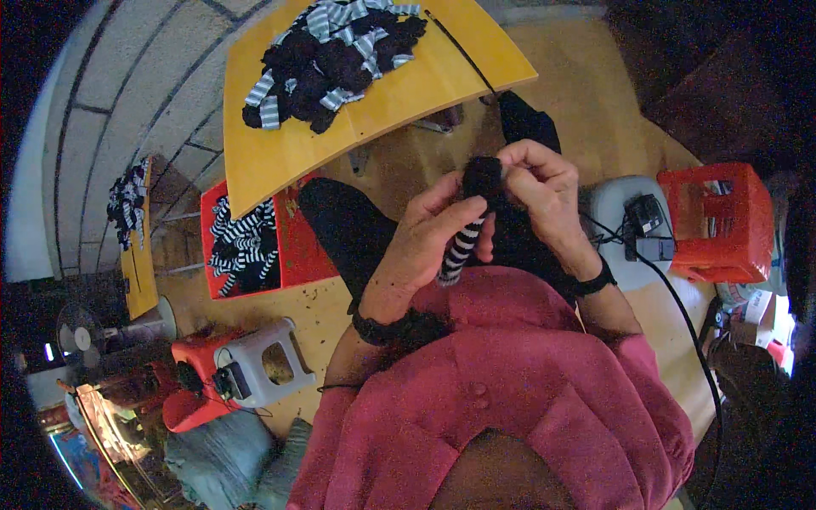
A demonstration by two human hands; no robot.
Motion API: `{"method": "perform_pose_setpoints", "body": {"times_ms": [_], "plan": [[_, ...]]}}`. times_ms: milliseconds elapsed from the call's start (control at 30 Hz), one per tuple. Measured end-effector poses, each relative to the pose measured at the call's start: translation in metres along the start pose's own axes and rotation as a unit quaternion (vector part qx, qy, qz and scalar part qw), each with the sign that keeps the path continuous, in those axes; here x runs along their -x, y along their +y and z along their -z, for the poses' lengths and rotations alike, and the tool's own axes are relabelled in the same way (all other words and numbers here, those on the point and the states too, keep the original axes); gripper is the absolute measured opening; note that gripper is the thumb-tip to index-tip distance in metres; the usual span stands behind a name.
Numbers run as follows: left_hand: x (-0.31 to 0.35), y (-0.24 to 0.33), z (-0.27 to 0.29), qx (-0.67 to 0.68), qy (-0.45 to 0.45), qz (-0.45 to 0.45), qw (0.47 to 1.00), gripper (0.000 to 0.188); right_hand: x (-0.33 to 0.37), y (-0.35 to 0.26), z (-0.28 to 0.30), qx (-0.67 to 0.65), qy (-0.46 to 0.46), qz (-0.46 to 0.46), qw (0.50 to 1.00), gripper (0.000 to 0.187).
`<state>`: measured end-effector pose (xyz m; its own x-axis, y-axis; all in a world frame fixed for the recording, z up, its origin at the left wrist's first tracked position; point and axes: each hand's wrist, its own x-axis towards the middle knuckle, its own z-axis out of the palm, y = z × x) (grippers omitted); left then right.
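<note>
Above my lap I hold a knitted tube (461, 246), black at its upper end and banded black and white below. My left hand (422, 234) is closed round its middle, thumb lying across the front. At the black end, my right hand (541, 189) has its thumb and fingers pinched together on the edge of the knit. Whether the tube is a sock or a sleeve I cannot tell. The striped end hangs down toward my body, against the dark red top.
A yellow table (374, 119) ahead bears a heap of black and grey-striped knit pieces (327, 68) and a thin dark rod (459, 51). A red bin (297, 246) at left holds striped knits. Stools (272, 365) stand at both sides; a black cable (680, 306) trails at right.
</note>
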<state>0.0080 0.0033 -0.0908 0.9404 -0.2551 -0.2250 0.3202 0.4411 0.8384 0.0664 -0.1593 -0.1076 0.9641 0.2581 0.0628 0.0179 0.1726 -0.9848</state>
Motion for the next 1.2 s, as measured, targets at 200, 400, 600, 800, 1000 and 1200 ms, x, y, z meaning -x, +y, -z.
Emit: {"method": "perform_pose_setpoints", "body": {"times_ms": [200, 400, 600, 800, 1000, 1200], "plan": [[0.0, -0.004, 0.034, 0.188, 0.029, -0.028, 0.981, 0.029, -0.107, 0.037, 0.013, 0.368, 0.091, 0.28, 0.882, 0.023], [-0.007, 0.006, 0.059, 0.24, 0.102, -0.098, 0.96, 0.026, -0.18, 0.057, 0.011, 0.627, 0.082, 0.178, 0.754, 0.026], [0.0, 0.022, 0.066, 0.339, 0.154, -0.138, 0.918, 0.03, -0.181, 0.056, 0.012, 0.68, 0.071, 0.067, 0.727, 0.027], [0.0, 0.032, 0.096, 0.424, 0.092, -0.183, 0.882, 0.032, -0.112, 0.052, 0.047, 0.324, 0.11, 0.075, 0.937, 0.032], [-0.002, 0.049, 0.107, 0.463, 0.059, -0.217, 0.857, 0.03, 0.034, 0.012, 0.02, 0.252, -0.007, -0.048, 0.966, 0.024], [-0.004, 0.059, 0.098, 0.44, 0.082, -0.244, 0.86, 0.03, 0.062, -0.009, 0.001, 0.29, -0.08, 0.061, 0.952, 0.017]]}}
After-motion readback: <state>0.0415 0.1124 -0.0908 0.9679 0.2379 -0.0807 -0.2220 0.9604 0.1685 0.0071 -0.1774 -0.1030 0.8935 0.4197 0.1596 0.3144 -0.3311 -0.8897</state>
